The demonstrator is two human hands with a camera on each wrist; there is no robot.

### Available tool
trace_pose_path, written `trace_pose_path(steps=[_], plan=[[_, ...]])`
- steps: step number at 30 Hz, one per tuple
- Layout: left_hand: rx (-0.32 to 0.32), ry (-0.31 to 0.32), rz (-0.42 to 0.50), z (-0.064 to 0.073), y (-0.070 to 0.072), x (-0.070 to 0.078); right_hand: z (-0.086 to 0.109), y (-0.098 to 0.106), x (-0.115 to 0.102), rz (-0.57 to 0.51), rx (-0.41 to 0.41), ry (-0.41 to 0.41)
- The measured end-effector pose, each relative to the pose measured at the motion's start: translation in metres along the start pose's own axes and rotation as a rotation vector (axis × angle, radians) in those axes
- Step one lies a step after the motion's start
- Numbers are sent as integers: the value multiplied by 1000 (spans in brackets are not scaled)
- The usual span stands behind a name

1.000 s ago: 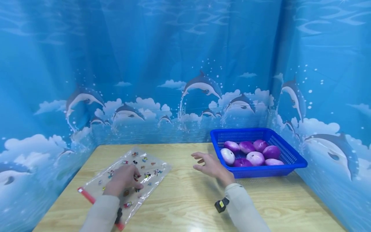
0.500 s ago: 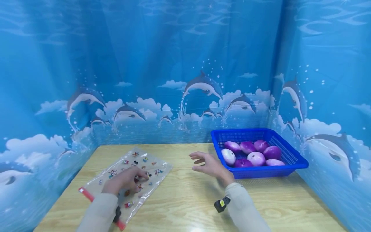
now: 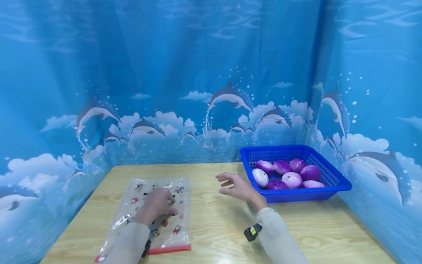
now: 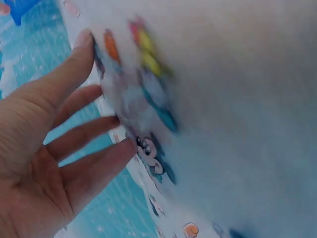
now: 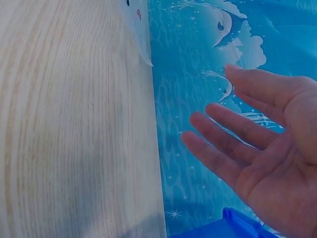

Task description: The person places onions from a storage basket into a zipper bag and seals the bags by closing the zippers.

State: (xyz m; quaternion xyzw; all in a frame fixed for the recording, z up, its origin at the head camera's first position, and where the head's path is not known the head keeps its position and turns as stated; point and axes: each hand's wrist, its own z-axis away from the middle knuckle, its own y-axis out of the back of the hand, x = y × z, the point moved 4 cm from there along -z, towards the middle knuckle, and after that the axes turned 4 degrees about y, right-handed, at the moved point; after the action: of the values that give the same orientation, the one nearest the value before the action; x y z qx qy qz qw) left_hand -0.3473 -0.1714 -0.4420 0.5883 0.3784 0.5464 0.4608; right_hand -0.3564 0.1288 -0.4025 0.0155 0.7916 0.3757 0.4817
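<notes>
A clear plastic zip bag (image 3: 183,230) printed with small cartoon figures lies flat on the table, its red zip edge (image 3: 169,249) towards the near side. On top of it rests my left hand (image 3: 157,205), the fingertips and thumb touching the plastic. The left wrist view shows that hand's fingers (image 4: 99,163) spread and fairly straight against the printed bag (image 4: 223,99). My right hand (image 3: 239,187) hovers over the table between the bag and the basket, holding nothing. Its fingers (image 5: 233,134) are extended and relaxed in the right wrist view.
A blue perforated plastic basket (image 3: 343,186) stands at the right, holding several purple and white onions (image 3: 291,180). The wooden table (image 3: 211,220) ends at a blue dolphin-print curtain (image 3: 197,73) behind and along the sides.
The bag has turned under my left hand; its red edge swung from slanting at the left to lying nearly level at the front. My left hand shifted right. The right hand has stayed put.
</notes>
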Motion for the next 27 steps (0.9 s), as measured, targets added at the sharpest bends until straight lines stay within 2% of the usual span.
trace_pose_path(steps=[3,6,9,13,15,17,20,24,27], plan=[[0,15,-41,0,0,4,0,0,1,-7,-1,1],[-30,25,-22,3,2,4,1,0,1,-2,-2,-3],[-95,-32,61,5,4,1,1,1,1,5,-3,-5],[-254,-148,178,6,2,-2,1,1,-1,11,-4,-1],[-318,-200,206,8,-1,-2,1,1,-1,7,-4,-3],[-344,-226,209,10,-2,-1,1,1,-1,5,-8,-6],[-318,-195,192,11,-3,4,1,1,-1,7,-6,-18],[-199,-95,107,6,-3,13,1,1,0,12,0,-27],[-108,-52,45,-1,-7,20,1,1,1,8,2,-25]])
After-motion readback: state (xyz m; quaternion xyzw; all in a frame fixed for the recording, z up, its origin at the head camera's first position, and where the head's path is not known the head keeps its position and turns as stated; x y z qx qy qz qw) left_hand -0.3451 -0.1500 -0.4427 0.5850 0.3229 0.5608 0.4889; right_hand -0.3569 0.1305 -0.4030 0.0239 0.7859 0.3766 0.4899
